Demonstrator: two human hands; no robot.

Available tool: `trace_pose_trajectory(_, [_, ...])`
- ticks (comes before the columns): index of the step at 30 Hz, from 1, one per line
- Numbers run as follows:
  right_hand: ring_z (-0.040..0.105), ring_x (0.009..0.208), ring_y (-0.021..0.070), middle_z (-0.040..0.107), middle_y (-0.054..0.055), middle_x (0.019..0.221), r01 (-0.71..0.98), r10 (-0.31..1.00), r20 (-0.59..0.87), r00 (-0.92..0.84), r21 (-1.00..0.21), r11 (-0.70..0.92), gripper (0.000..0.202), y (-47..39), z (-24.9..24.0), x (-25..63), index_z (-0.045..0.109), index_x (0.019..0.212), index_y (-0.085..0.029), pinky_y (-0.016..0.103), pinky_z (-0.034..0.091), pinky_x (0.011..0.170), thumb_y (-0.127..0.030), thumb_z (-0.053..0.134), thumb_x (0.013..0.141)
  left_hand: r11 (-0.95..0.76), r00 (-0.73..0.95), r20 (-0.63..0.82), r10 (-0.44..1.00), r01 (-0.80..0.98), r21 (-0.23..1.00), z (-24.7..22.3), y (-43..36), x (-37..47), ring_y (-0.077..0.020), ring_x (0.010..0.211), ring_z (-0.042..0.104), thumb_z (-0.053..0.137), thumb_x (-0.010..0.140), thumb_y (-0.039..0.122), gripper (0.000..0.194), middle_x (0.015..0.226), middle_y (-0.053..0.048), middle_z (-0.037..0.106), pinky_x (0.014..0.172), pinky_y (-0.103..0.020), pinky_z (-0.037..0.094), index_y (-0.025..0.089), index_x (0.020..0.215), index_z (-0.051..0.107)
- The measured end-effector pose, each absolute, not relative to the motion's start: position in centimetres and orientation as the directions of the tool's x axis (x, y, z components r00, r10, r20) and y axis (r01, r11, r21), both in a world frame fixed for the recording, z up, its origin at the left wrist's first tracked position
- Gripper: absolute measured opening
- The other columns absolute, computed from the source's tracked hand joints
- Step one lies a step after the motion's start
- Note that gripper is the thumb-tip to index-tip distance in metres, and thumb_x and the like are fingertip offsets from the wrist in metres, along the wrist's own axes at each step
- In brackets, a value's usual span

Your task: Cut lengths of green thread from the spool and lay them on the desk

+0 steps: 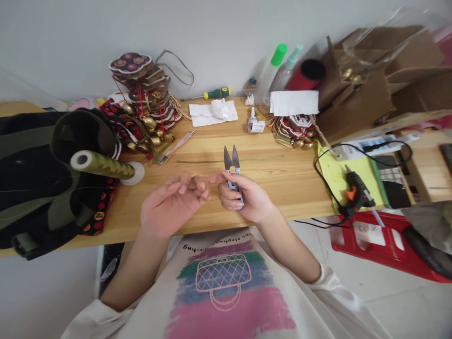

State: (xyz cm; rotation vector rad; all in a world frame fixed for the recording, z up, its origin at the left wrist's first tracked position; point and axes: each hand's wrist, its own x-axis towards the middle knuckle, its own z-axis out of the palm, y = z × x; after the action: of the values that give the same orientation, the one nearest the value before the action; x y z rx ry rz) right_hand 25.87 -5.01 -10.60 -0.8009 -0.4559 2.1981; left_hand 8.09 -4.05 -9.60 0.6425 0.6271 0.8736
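My right hand (243, 195) is closed around a pair of thread snips (232, 165) with light blue handles. The two pointed blades stand apart and face away from me. Just to the left is my left hand (173, 202), palm partly turned up, its fingers loosely bent with gaps between them. I see nothing in it; a fine thread could be too small to make out. Both hands' fingertips nearly meet above the wooden table (282, 186). Beyond them lies a thin olive cord (197, 162), running toward the blades.
Left: a spool of olive ribbon (106, 165), a pen (178, 146) and stacked flower-shaped ornaments (130, 63) with bells. Behind: a screwdriver (217, 93), tissue (213, 113) and small bottle (252, 122). Right: a glue gun (355, 188) with its cable, cardboard boxes (353, 101) and a red stool (370, 245).
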Motion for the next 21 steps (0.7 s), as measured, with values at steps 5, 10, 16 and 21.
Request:
trace_pose_trajectory(5, [0.015, 0.034, 0.0032, 0.024, -0.013, 0.042, -0.520, 0.746, -0.411, -0.523, -0.540, -0.662, 0.023, -5.01, -10.62, 25.99, 0.061, 0.078, -0.015, 0.020, 0.010, 0.038, -0.035, 0.054, 0.090, 0.467, 0.486, -0.237, 0.841, -0.434, 0.770, -9.78, -4.03, 7.83, -0.0163, 0.069, 0.051, 0.068, 0.073, 0.045, 0.044, 0.071, -0.002, 0.054, 0.066, -0.033, 0.046, 0.020, 0.057, 0.034])
trace_pose_trajectory(10, [0.014, 0.035, 0.0024, 0.022, -0.014, 0.044, -0.538, 0.783, -0.402, -0.474, -0.572, -0.619, 0.019, -5.27, -10.81, 26.10, 0.060, 0.080, -0.016, 0.021, 0.009, 0.039, -0.035, 0.063, 0.084, 0.479, 0.488, -0.243, 0.838, -0.447, 0.755, -9.88, -4.14, 7.71, -0.0167, 0.069, 0.050, 0.068, 0.072, 0.045, 0.041, 0.073, -0.002, 0.054, 0.068, -0.035, 0.044, 0.021, 0.058, 0.038])
trace_pose_trajectory(16, [0.015, 0.038, 0.0016, 0.025, -0.014, 0.046, -0.582, 0.833, -0.393, -0.390, -0.595, -0.554, 0.028, -5.49, -10.82, 25.97, 0.051, 0.072, -0.019, 0.020, 0.008, 0.039, -0.030, 0.076, 0.072, 0.479, 0.484, -0.241, 0.841, -0.461, 0.747, -9.85, -4.21, 7.75, -0.0158, 0.070, 0.051, 0.068, 0.074, 0.041, 0.039, 0.075, -0.003, 0.056, 0.070, -0.033, 0.046, 0.020, 0.057, 0.040])
trace_pose_trajectory(21, [0.015, 0.038, 0.0014, 0.024, -0.014, 0.047, -0.533, 0.874, -0.377, -0.307, -0.692, -0.486, 0.037, -5.53, -10.64, 26.16, 0.046, 0.069, -0.020, 0.021, 0.010, 0.039, -0.037, 0.079, 0.068, 0.453, 0.525, -0.218, 0.823, -0.376, 0.808, -9.96, -4.21, 7.58, -0.0157, 0.073, 0.055, 0.071, 0.076, 0.038, 0.029, 0.074, -0.003, 0.061, 0.072, -0.030, 0.045, 0.019, 0.061, 0.055])
